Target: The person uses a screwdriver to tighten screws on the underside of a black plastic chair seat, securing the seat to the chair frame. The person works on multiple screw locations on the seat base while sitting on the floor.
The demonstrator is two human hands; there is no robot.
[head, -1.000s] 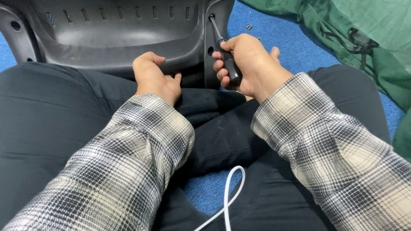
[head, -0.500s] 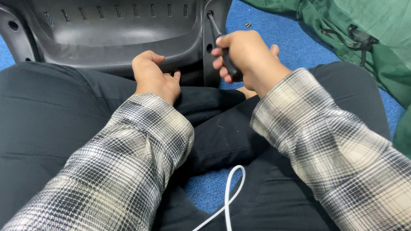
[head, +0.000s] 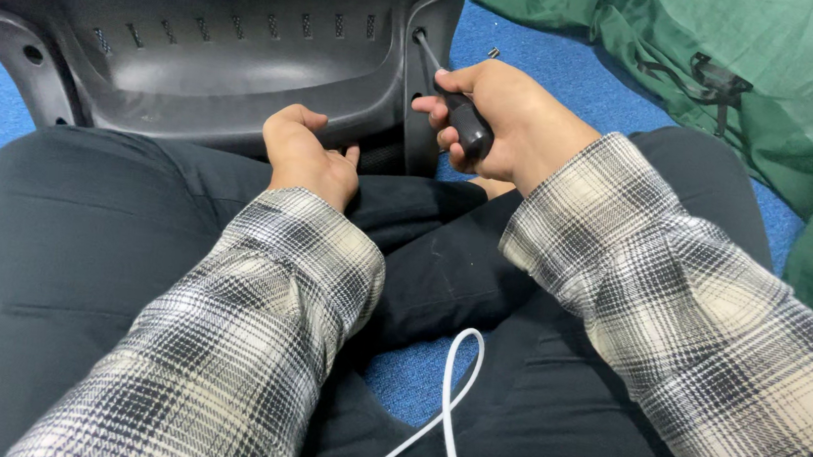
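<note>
While the person sits cross-legged on the blue floor, both forearms in plaid sleeves reach forward over the dark trousers.

Right hand: the right hand (head: 511, 119) is raised beyond the knee, wrist bent slightly, back of the hand facing up and right; its fingers (head: 438, 112) are curled tight in a full fist around the handle of a screwdriver (head: 458, 109).

Screwdriver: black handle inside the fist, thin metal shaft angling up and left, its tip at a hole (head: 418, 34) in the right edge of the chair shell.

Left hand: the left hand (head: 306, 154) lies low against the lap, knuckles up, fingers bent loosely inward and pressed on the lower rim of the chair shell; whether it grips the rim I cannot tell.

Chair shell: the dark grey plastic chair shell (head: 215, 51), slotted with small vents, stands tilted just ahead of the knees.

Nearby: a white cable (head: 450, 392) loops over the lap; green fabric (head: 768, 84) lies on the floor to the right.
</note>
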